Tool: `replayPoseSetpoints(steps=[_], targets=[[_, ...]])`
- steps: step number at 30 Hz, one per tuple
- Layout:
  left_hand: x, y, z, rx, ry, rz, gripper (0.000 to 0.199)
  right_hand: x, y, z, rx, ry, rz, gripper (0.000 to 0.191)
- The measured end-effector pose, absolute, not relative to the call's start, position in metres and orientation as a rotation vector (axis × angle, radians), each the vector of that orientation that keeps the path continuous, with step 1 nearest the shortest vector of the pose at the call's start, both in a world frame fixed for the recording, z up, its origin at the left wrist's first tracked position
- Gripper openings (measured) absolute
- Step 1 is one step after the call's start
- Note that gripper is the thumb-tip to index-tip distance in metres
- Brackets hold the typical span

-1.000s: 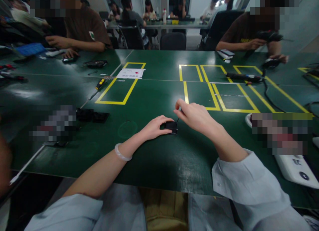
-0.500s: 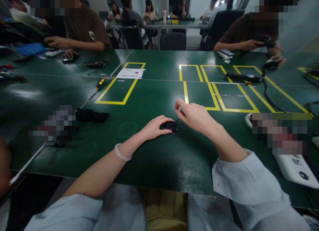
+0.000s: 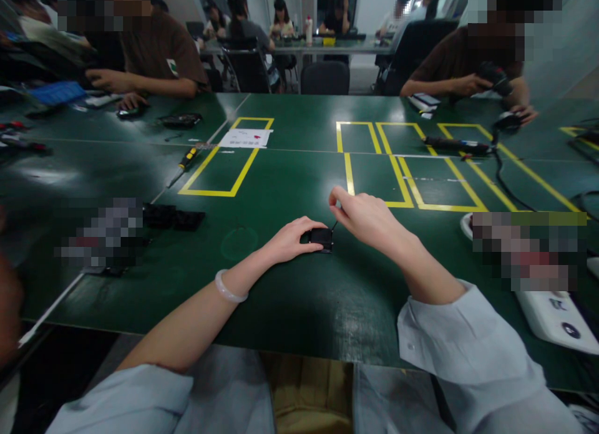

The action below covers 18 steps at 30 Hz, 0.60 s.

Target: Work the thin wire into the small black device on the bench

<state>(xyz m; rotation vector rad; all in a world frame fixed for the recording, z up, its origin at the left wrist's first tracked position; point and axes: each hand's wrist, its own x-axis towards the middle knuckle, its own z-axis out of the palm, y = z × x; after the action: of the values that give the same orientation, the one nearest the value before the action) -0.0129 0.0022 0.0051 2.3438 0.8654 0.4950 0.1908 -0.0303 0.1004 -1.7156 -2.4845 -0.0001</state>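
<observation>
In the middle of the green table [image 3: 281, 303], a small black box-shaped part [image 3: 322, 237] lies on the surface. My left hand [image 3: 299, 239] grips it from the left, thumb on the near side and fingers along the far side. Above and to the right of the part, my right hand [image 3: 362, 212] is closed in a pinch around a thin dark rod [image 3: 334, 226]. The rod slants down to the part's right edge. Its upper end is hidden in my fingers, so its exact kind does not show.
Yellow tape outlines [image 3: 208, 192] mark the table. Left lie a yellow-black screwdriver [image 3: 188, 158] and black parts [image 3: 173, 218]; right, a white device [image 3: 556, 315] with a blurred top. A black rod-shaped tool [image 3: 458, 145] lies farther back. Co-workers sit opposite.
My hands and the black part stay almost in place; the thin rod's lean shifts slightly. Across the table on the right, a person's hand has moved a dark tool slightly.
</observation>
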Motion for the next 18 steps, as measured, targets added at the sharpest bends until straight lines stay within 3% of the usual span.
replayPoseSetpoints(steps=[18], targets=[[-0.0122,0.0029,0.0029,2.342,0.872,0.49,0.044,0.1895,-0.0294,0.099,-1.745,-2.454,-0.028,0.026]])
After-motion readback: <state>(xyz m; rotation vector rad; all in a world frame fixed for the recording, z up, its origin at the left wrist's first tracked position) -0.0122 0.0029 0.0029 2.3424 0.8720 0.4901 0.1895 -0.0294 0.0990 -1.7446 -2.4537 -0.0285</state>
